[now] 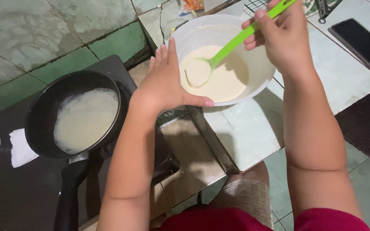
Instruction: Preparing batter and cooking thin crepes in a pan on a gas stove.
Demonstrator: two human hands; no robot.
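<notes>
- Sitting nearest the camera, a black frying pan [82, 117] is holding a pale round of batter [86, 119] on a dark stove top [18, 192], beside a white folded cloth [21, 147].
- The left hand [163, 83] is bracing the white mixing bowl [260, 72], fingers extended along its rim, thumb pressing its near wall.
- The right hand [281, 36] is gripping a green ladle [219, 57], fingers curled around the handle, its scoop lying in the bowl's batter.
- A black phone [360, 42] is lying on the tiled floor [249, 132] beyond.
</notes>
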